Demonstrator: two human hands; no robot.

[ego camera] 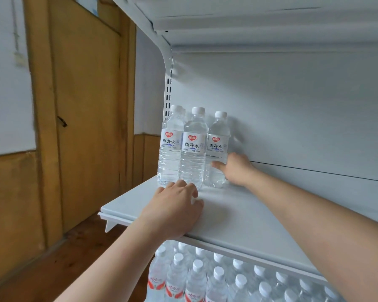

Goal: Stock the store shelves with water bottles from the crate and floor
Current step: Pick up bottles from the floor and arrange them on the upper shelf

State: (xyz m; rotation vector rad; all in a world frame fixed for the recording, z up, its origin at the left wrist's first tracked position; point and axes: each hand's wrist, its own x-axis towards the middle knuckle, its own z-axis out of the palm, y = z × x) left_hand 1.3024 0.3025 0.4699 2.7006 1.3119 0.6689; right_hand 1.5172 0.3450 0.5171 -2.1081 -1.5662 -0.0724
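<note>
- My right hand [236, 168] was wrapped round the lower body of the end bottle [217, 147], thumb across the front and fingers behind. I judged that low hold was meant to keep the bottle upright while it was set against the row.
- The end bottle stood on the shelf [260, 216] near its back left corner, just beside the middle bottle [193, 149]. Its label faced outward like the others, as a shopper would want it.
- The middle bottle and the corner bottle [170, 144] stood side by side, hard up to the left edge. Another cap showed behind the corner bottle, so I took it that the corner was being filled first, front to back.
- My left hand [175, 205] lay on the shelf toward its front edge, just before the foot of the middle bottle. Its knuckles were up and its fingers loosely bent, holding nothing that I could see. It seemed to steady my reach and guard the row against tipping.
- The row looked set to grow toward the right edge.
- Under the front edge, red-labelled bottles [196, 277] stood packed cap to cap, so that level seemed done.
- Neither the crate nor any floor stock was in view.
</note>
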